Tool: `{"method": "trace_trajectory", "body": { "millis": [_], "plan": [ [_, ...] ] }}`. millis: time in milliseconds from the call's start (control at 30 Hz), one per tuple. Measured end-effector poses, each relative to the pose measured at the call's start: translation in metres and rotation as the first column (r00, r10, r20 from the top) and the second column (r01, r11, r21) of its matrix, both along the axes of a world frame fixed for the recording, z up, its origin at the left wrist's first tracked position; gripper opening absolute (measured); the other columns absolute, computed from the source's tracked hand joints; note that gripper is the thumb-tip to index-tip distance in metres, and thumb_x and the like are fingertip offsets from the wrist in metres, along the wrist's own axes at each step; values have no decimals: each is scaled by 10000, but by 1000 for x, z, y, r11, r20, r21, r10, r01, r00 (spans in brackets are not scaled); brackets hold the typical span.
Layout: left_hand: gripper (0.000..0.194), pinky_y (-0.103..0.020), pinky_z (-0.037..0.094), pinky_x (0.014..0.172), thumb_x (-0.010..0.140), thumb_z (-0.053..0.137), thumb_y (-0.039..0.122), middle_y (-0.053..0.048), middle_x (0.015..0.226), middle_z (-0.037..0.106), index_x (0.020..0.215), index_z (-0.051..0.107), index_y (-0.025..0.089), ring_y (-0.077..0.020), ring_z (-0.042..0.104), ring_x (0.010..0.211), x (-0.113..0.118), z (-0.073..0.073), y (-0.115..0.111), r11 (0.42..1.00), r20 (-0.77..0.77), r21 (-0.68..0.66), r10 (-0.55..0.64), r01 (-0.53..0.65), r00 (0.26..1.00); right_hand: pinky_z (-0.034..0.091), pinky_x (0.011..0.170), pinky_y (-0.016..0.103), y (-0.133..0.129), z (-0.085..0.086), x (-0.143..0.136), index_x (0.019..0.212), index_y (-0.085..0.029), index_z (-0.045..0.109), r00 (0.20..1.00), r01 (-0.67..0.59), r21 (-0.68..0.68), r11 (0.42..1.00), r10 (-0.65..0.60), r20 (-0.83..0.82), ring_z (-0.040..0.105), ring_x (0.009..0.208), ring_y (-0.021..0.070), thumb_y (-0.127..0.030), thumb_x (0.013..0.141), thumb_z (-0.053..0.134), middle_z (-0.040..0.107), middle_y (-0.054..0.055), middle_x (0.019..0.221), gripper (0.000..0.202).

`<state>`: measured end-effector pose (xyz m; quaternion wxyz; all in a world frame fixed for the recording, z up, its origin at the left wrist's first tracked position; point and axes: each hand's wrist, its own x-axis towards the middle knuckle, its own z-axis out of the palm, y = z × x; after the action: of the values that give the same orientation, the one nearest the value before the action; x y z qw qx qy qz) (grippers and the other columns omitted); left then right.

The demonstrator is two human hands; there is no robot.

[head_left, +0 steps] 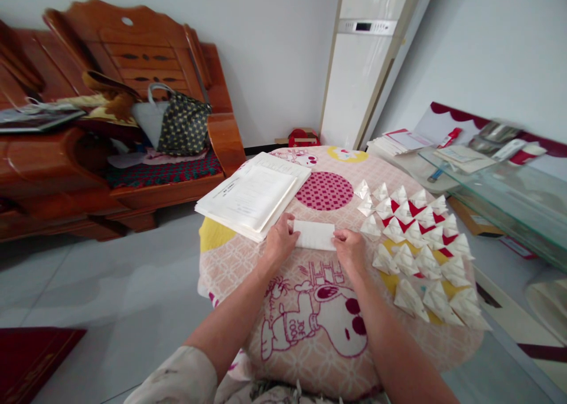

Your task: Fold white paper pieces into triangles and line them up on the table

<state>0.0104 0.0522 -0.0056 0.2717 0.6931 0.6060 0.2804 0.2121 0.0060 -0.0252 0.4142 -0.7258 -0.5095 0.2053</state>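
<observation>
A white strip of folded paper (pixel 314 235) lies flat on the cloth-covered table in front of me. My left hand (pixel 282 238) pinches its left end, and at the right end my right hand (pixel 349 246) has its fingers closed on the edge. Just beyond my left hand rests a stack of white printed sheets (pixel 257 194). To the right of my right hand stand several folded paper pyramids (pixel 405 256), set out in rough rows.
The round table wears a pink patterned tablecloth (pixel 310 280). Right of it is a glass-topped stand (pixel 509 197) with papers and cups. A wooden sofa (pixel 146 44) holding a dotted bag (pixel 183 123) is at the left; a white air conditioner (pixel 358 73) stands behind.
</observation>
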Motion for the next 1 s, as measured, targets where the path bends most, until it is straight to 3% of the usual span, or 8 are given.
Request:
{"method": "trace_trajectory", "body": {
  "millis": [333,700,1000],
  "plan": [
    [356,-269,416,704,790,662,135,36,718,607,1130,577,202,-156,608,726,3,1,5,1000,-17,-14,23,-23,1000,514,727,307,-2,3,-3,780,-202,787,1000,7,-3,1000,-7,28,701,755,221,-199,715,588,778,65,795,209],
    [334,-269,427,697,793,668,149,19,747,638,1116,606,206,-159,612,718,3,2,4,1000,-50,-15,24,-25,998,493,716,279,-3,1,-3,691,-214,771,991,-44,23,999,40,130,673,715,203,-221,750,568,736,46,682,211],
    [377,-271,426,718,796,654,135,18,753,638,1164,603,200,-158,611,722,1,2,3,1000,-83,-4,2,-2,997,488,728,285,-2,7,-1,690,-197,773,988,-64,-44,997,69,137,675,731,208,-210,752,568,752,62,734,215]
  ]
}}
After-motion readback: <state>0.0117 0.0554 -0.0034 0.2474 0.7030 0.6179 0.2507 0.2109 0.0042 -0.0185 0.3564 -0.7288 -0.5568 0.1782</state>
